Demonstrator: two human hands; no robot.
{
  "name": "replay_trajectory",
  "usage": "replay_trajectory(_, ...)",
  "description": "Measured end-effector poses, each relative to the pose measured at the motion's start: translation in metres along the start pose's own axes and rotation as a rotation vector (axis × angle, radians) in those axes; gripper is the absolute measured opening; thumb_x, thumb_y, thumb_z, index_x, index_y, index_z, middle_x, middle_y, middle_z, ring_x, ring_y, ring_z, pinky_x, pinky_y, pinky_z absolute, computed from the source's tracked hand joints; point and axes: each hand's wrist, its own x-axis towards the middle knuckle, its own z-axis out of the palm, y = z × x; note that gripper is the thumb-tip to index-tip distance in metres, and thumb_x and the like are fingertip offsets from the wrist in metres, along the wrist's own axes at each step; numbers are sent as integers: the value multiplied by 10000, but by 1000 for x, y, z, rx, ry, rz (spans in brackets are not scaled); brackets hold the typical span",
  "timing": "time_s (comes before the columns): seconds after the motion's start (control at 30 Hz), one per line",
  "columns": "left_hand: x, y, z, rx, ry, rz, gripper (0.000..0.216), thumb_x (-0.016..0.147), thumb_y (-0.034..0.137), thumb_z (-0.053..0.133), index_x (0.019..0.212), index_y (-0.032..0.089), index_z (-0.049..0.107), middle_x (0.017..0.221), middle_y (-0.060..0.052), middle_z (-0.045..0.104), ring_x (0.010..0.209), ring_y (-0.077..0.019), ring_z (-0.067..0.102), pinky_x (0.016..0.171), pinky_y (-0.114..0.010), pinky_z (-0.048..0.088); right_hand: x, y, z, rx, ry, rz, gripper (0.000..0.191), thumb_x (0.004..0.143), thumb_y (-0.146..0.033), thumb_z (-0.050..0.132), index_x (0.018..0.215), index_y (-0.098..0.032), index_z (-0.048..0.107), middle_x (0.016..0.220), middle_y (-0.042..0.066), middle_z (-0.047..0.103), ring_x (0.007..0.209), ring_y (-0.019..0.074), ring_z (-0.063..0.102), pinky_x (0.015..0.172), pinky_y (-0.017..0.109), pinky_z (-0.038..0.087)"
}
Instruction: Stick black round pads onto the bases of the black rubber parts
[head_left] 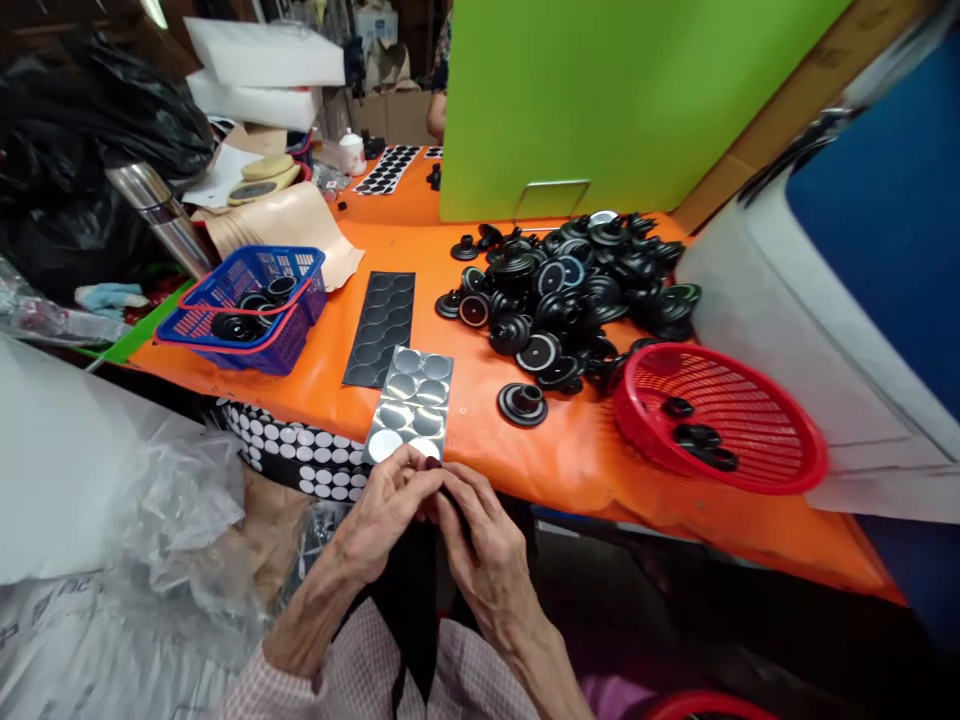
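My left hand (386,515) and my right hand (480,545) meet just below the front edge of the orange table (570,455). Both have fingers pinched together around a small dark piece (435,465) that is mostly hidden between them. Right above my fingers lies a sheet of silver round stickers (411,405), and beyond it a sheet of black round pads (381,328). A single black knob-like part (523,404) sits alone to the right of the silver sheet. A big heap of the same black parts (574,295) fills the table's middle.
A red round basket (724,420) with three black parts stands at the right, a blue basket (247,310) with parts at the left. A green board (622,100) stands behind the heap. Plastic bags, a steel flask (161,215) and foam blocks crowd the left. Another person's arm shows at the far back.
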Motion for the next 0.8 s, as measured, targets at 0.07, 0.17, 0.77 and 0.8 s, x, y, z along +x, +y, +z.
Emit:
replay_trajectory(0.07,4,-5,12,-64,-1,-27,223,772,361,626,766,189,483,652,37,522,594,-94,506,596,-208,382,1,0,-7,133,-2,148,312,914,-277,542,1219,-224,589,1236,102,632,1091,222,641,895,364,566)
replay_trajectory(0.17,13,-3,32,127,-86,2,214,819,399,570,795,191,527,687,-3,585,577,-125,550,597,-245,398,5,7,-26,281,208,448,228,886,-402,583,972,-194,618,902,52,687,785,176,674,682,291,574)
replay_trajectory(0.77,68,12,62,-454,-154,-147,267,783,370,695,961,205,585,851,-8,626,699,-140,597,635,-285,518,2,27,-92,595,358,679,316,764,-500,704,802,-210,584,779,-7,570,753,154,577,713,276,485)
replay_trajectory(0.8,61,12,58,-502,-153,-178,260,787,381,692,926,181,601,858,-24,634,719,-149,606,632,-286,527,5,26,-90,574,363,655,299,768,-488,705,797,-212,592,830,2,577,816,161,582,756,285,486)
